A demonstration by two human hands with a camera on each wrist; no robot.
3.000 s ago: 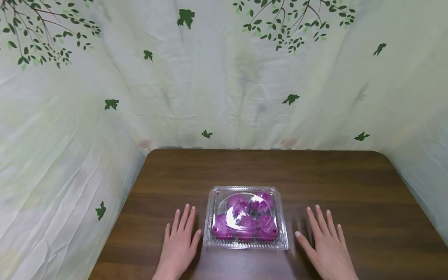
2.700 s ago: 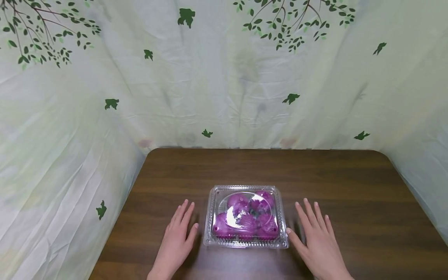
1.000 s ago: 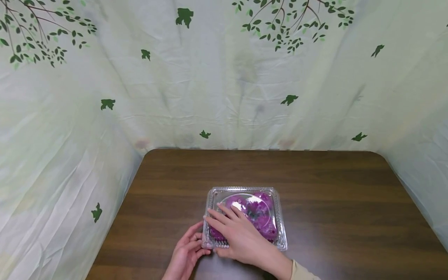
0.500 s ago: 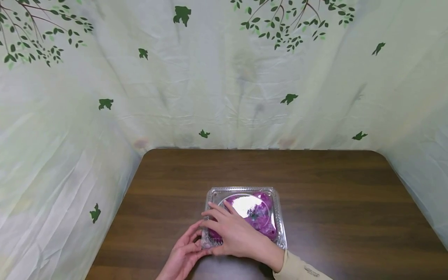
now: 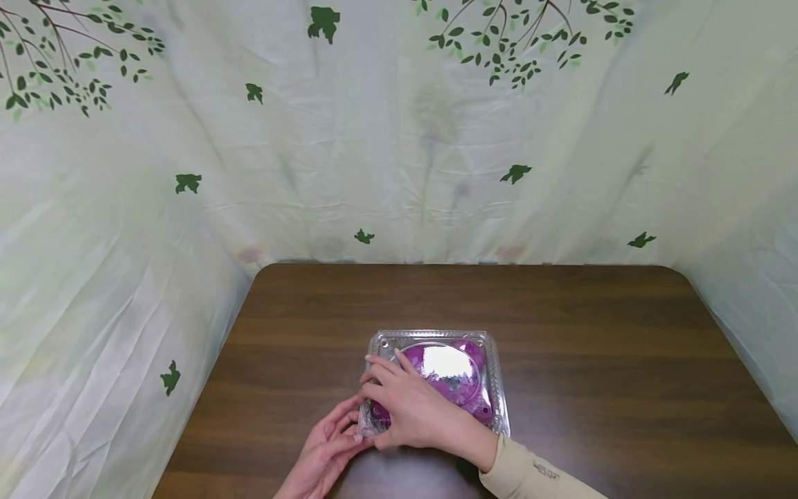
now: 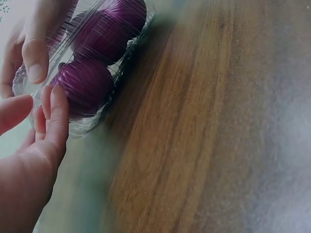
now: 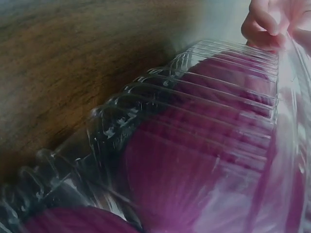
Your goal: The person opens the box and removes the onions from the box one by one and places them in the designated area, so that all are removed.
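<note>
A clear plastic clamshell box (image 5: 492, 378) full of purple, streaked round vegetables that look like red onions (image 6: 85, 87) rests on the table, its lid down. At its front left corner my left hand (image 5: 324, 447) holds the rim between thumb and fingers. My right hand (image 5: 414, 409) reaches across the lid, fingers bent over the left edge and thumb at the front edge near the same corner. In the right wrist view the ribbed side wall (image 7: 243, 94) fills the picture, with left-hand fingers (image 7: 265, 26) at its far end. The exact grip on the corner is partly hidden.
A dark brown wooden table (image 5: 592, 346) extends behind and to both sides of the box. Pale fabric (image 5: 399, 138) printed with green leaves and branches hangs beyond its far edge and along the sides.
Both hands have come from flat beside the box to its front left corner. The right hand crossed over the lid, and lately its fingers have bent more over the left edge. The box stays put.
</note>
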